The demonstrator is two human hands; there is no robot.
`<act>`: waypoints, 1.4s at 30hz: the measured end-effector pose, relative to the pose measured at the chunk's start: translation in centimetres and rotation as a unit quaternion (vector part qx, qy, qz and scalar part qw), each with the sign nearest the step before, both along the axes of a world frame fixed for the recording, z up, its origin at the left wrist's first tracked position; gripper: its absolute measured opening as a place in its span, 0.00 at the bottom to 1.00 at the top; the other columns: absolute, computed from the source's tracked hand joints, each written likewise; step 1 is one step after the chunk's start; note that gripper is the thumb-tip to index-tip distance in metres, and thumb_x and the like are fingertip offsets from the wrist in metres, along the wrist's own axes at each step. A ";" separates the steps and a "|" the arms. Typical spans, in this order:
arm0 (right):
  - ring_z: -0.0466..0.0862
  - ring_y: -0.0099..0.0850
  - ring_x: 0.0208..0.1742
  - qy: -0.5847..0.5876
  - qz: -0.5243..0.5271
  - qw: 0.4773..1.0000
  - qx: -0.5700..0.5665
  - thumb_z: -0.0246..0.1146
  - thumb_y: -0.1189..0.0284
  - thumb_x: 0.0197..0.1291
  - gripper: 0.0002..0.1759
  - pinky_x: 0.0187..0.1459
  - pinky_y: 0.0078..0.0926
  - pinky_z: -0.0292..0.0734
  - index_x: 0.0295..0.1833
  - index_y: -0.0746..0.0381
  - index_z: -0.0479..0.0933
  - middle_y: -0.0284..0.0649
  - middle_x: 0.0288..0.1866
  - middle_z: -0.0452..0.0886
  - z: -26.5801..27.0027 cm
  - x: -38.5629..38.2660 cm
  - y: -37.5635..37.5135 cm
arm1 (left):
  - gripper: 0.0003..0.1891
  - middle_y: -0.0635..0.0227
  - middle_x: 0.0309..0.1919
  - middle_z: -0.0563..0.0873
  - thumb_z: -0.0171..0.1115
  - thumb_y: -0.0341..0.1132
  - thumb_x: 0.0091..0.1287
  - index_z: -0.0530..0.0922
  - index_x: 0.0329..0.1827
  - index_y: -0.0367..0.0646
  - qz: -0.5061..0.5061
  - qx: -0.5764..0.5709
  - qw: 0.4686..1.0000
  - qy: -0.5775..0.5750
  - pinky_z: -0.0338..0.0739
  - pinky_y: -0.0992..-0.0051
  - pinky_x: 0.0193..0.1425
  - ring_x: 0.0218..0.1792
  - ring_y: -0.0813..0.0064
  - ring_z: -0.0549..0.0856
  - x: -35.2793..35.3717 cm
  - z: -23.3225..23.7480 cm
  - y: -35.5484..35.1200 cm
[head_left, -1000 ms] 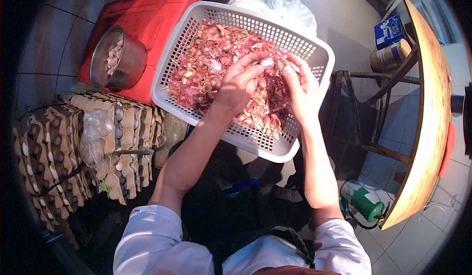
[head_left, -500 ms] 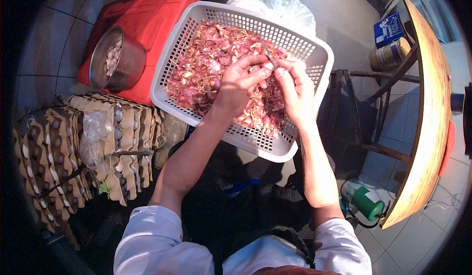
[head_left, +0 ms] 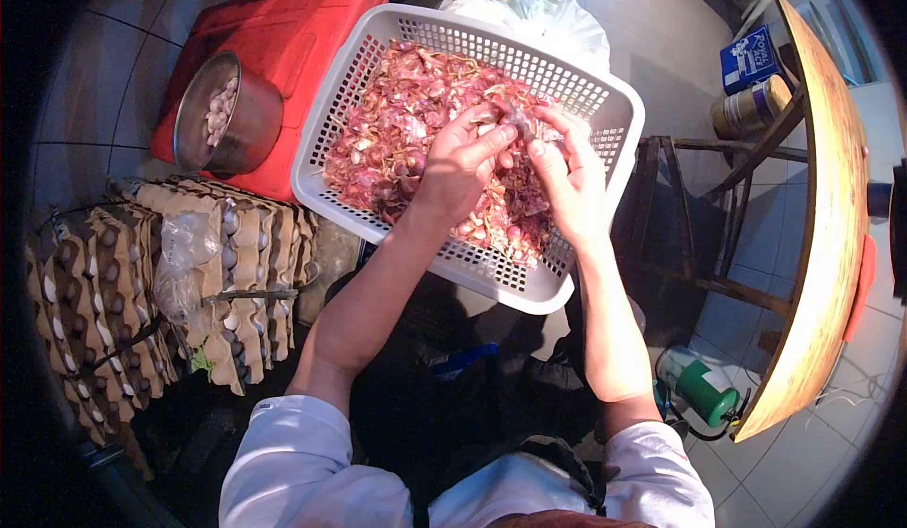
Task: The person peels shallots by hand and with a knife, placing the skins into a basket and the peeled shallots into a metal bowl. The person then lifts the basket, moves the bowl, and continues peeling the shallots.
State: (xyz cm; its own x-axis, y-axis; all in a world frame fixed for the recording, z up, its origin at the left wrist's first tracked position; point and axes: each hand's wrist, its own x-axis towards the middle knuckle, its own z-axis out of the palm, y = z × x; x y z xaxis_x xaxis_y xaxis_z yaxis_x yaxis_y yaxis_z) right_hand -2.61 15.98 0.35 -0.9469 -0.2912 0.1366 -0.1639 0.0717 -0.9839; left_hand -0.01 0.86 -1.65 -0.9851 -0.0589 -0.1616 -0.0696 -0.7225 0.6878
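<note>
View from above of a seated person in pale sleeves, both forearms reaching forward over a white slotted basket (head_left: 319, 164) that rests tilted across the lap and against a red cooler (head_left: 283, 27). The basket is heaped with pink-purple shallot skins (head_left: 397, 122).

The left hand (head_left: 463, 164) is curled, fingers and thumb closed round a small shallot (head_left: 504, 115) held just above the heap. The right hand (head_left: 567, 174) meets it from the other side, thumb and fingertips pinching at the same shallot. Whether that hand also holds a blade cannot be told.

The hands seem to work directly over the basket so loose skin drops onto the pile rather than the floor.

On the cooler, within reach of the left arm, stands a steel bowl (head_left: 222, 112) holding pale peeled bulbs — apparently kept apart from the waste.

Stacked egg trays (head_left: 170, 273) sit on the tiled floor to the left; a white plastic bag (head_left: 548, 13) lies behind the basket, and a wooden table (head_left: 831, 197) edges the right.
</note>
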 end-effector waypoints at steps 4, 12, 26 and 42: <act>0.82 0.25 0.48 -0.018 0.019 0.999 0.023 0.62 0.72 0.66 0.19 0.51 0.26 0.76 0.62 0.64 0.75 0.43 0.47 0.85 0.2 0.2 -0.1 | 0.15 0.64 0.44 0.83 0.60 0.24 0.68 0.72 0.56 0.33 -0.008 0.001 1.000 0.023 0.75 0.81 0.42 0.38 0.81 0.80 0.0 -0.1 -0.1; 0.82 0.27 0.49 0.016 0.005 1.000 0.002 0.61 0.72 0.67 0.15 0.53 0.25 0.75 0.57 0.65 0.79 0.41 0.46 0.85 -0.5 0.0 0.0 | 0.14 0.62 0.43 0.84 0.60 0.24 0.68 0.74 0.56 0.35 -0.012 -0.004 1.000 0.009 0.76 0.81 0.40 0.37 0.80 0.81 0.1 -0.1 -0.3; 0.78 0.27 0.55 -0.071 -0.044 0.994 -0.070 0.59 0.73 0.69 0.16 0.59 0.24 0.71 0.58 0.69 0.77 0.43 0.54 0.82 -2.0 -1.2 0.6 | 0.16 0.63 0.46 0.84 0.58 0.25 0.68 0.74 0.59 0.35 -0.048 0.003 0.999 -0.008 0.75 0.86 0.35 0.34 0.80 0.81 0.3 0.4 -0.5; 0.83 0.28 0.50 0.003 0.002 0.999 0.036 0.60 0.73 0.67 0.18 0.54 0.27 0.76 0.60 0.66 0.77 0.46 0.48 0.85 0.1 0.1 -0.1 | 0.15 0.62 0.47 0.84 0.57 0.23 0.69 0.73 0.58 0.35 -0.030 0.000 0.999 0.022 0.80 0.80 0.45 0.43 0.77 0.83 0.0 -0.7 -0.4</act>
